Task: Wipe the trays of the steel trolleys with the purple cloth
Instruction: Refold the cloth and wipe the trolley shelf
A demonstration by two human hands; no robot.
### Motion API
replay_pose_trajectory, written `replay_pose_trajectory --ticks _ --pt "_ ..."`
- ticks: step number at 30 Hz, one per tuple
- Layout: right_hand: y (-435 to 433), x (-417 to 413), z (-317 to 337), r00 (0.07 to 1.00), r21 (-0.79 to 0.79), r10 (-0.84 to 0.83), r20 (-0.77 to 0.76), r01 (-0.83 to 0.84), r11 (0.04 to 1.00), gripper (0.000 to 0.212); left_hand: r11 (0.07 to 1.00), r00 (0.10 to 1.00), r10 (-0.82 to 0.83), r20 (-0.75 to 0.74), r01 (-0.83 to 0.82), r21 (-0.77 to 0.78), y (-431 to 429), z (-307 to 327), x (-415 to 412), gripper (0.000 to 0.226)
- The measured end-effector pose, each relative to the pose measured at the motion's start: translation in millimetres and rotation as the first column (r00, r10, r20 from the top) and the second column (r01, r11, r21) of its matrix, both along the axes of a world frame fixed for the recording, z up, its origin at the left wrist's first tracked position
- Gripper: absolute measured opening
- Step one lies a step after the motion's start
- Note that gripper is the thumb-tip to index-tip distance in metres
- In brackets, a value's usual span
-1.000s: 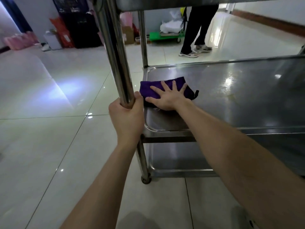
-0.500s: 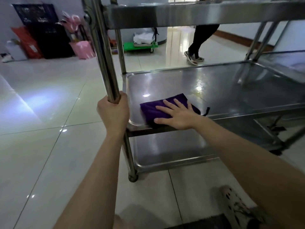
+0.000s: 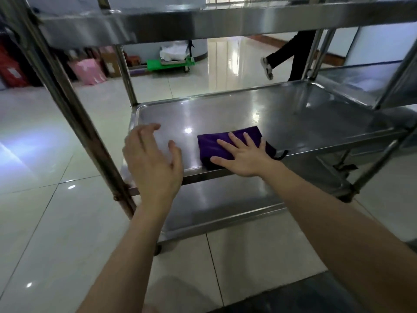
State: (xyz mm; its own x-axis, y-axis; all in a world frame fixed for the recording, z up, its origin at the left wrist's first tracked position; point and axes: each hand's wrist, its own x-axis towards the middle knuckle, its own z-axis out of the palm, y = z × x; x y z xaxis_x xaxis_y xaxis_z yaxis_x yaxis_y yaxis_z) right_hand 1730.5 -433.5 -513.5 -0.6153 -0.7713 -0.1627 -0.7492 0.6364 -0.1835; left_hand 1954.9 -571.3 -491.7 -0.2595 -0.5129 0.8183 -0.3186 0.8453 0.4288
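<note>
A folded purple cloth (image 3: 209,143) lies near the front edge of the steel trolley's middle tray (image 3: 293,114). My right hand (image 3: 246,157) presses flat on the cloth, fingers spread, covering its right half. My left hand (image 3: 155,163) hovers open above the tray's front left corner, holding nothing, just right of the trolley's front left post (image 3: 74,114). The top tray (image 3: 203,21) runs across overhead. The bottom tray (image 3: 214,211) shows below the middle one.
A second steel trolley (image 3: 372,80) stands close on the right. A person's legs (image 3: 282,55) walk past behind the trolley. A green dolly (image 3: 169,63) and a pink bag (image 3: 90,71) sit at the far wall. Glossy floor tiles lie all around.
My left hand has let go of the front left post and now hangs open over the tray. My right hand has slid the cloth rightward along the front edge.
</note>
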Motion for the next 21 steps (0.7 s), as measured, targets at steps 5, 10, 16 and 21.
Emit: replay_pose_trajectory --ticks 5,10,16,21 --pt "-5.0 -2.2 3.7 0.999 0.038 0.039 -0.011 -0.038 0.999 0.099 0.978 0.861 -0.085 0.501 -0.023 0.206 -26.1 -4.7 -46.2 0.042" --pt "-7.5 -31.3 1.4 0.998 0.006 0.069 0.014 -0.069 0.998 0.107 0.966 0.657 -0.089 0.749 -0.126 0.225 -49.8 -25.1 -54.8 0.05" --pt "-31.8 -78.6 4.6 0.999 0.01 0.044 0.026 -0.045 0.999 0.115 0.967 0.64 -0.066 0.766 -0.147 0.206 -53.3 -32.3 -56.0 0.05" --pt "-70.6 -109.7 3.0 1.0 0.013 0.031 0.004 -0.031 0.999 0.117 0.973 0.637 -0.034 0.77 -0.154 0.17 -51.2 -38.3 -54.0 0.052"
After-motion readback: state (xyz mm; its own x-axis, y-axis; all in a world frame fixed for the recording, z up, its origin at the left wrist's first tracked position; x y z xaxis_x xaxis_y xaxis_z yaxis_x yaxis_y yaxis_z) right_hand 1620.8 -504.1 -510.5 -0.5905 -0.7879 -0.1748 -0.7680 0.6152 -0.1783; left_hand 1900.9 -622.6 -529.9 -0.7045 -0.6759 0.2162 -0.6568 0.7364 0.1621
